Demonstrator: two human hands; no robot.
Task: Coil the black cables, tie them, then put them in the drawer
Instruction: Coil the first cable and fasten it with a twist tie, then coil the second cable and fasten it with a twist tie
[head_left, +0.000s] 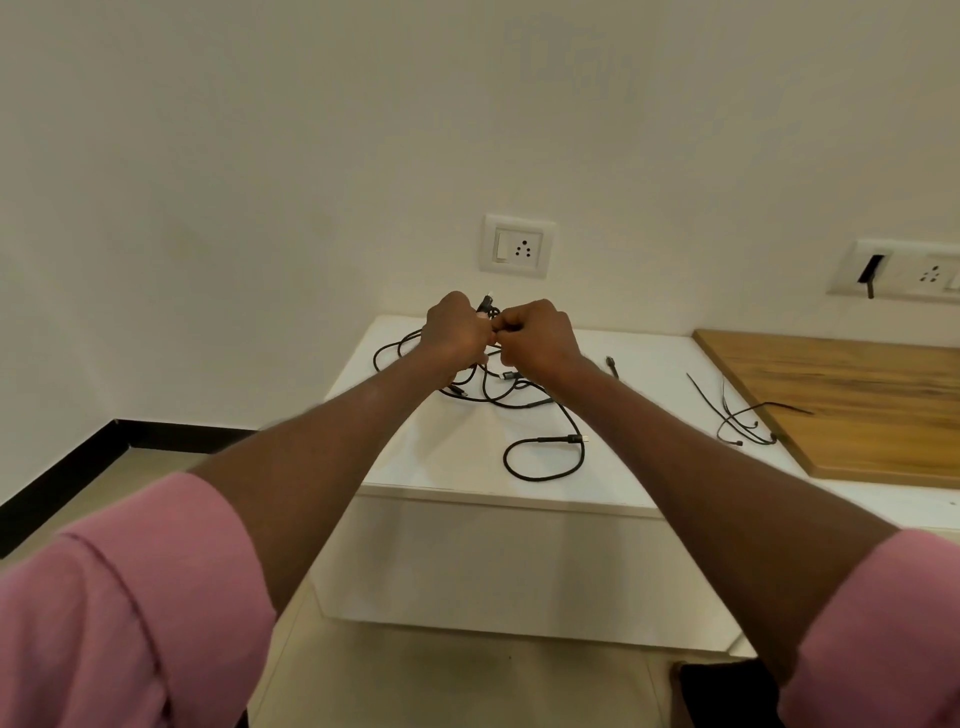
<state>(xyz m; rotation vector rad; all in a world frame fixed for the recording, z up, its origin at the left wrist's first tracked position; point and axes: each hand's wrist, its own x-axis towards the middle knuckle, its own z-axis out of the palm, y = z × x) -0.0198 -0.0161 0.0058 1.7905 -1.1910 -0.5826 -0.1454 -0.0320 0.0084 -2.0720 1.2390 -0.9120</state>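
Observation:
A tangle of black cables (524, 400) lies on the white cabinet top (457, 457), with one loop (545, 457) trailing toward the front edge. Above the tangle, my left hand (454, 327) and my right hand (540, 338) are held knuckle to knuckle, both with curled fingers gripping a black cable whose plug end (485, 304) sticks up between them. Part of the cable is hidden behind my hands. Several thin black ties (737, 421) lie to the right on the white top.
A wooden board (857, 400) covers the surface at the right. Two wall sockets (517, 247) (904, 270) sit on the wall behind. The white cabinet front (519, 566) faces me; no drawer handle shows. The floor lies to the left.

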